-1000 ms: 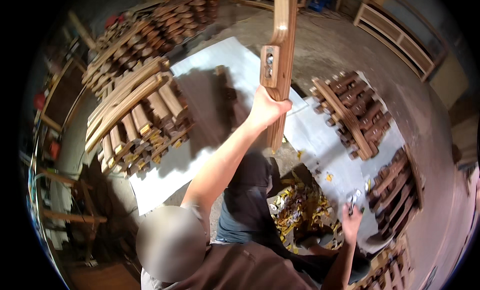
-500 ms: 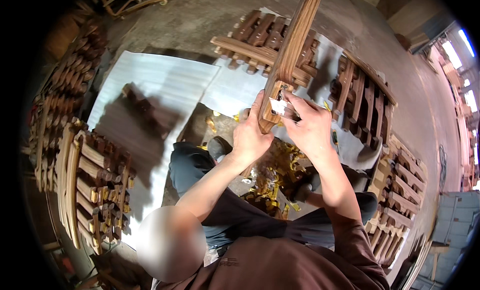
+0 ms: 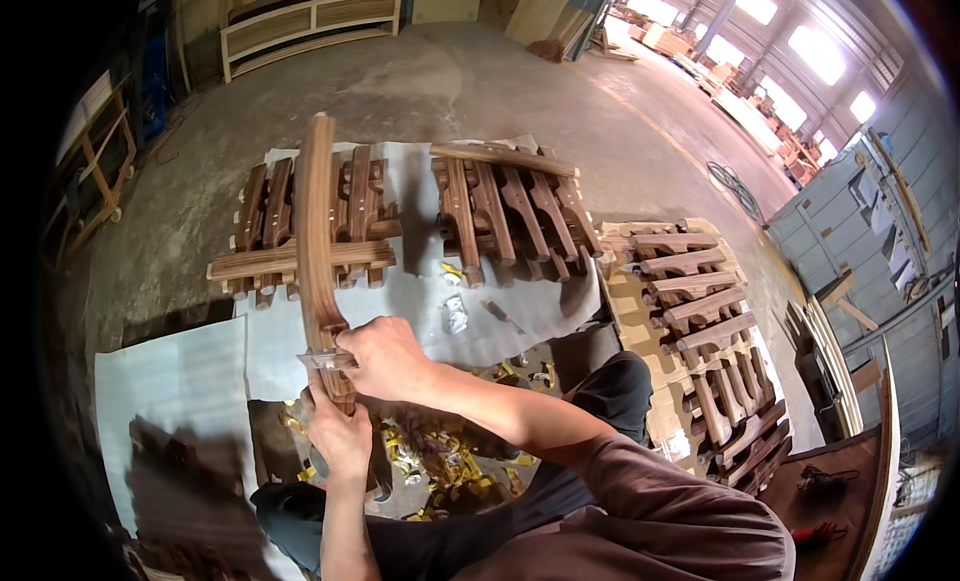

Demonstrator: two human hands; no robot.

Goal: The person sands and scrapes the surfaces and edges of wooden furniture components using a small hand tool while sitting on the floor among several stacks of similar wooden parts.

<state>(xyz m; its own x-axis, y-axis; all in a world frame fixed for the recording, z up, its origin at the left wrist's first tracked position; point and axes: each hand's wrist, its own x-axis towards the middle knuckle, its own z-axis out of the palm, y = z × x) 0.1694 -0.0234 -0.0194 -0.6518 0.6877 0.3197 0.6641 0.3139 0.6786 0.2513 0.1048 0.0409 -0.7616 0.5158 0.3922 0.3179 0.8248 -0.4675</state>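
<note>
Bare concrete floor (image 3: 450, 86) stretches across the upper middle of the frame, past a white sheet (image 3: 395, 293) where two stacks of brown wooden parts, the left stack (image 3: 365, 196) and the right stack (image 3: 490, 206), bound the workspace. A long wooden piece (image 3: 318, 221), brown with lengthwise grain and curved toward its lower part, runs nearly vertical left of centre, overlapping the left stack in view. A person's left hand (image 3: 342, 433) clasps its lower end; just above, the right hand (image 3: 385, 359) curls around a thin, shiny strip (image 3: 322, 361) laid across the wood.
</note>
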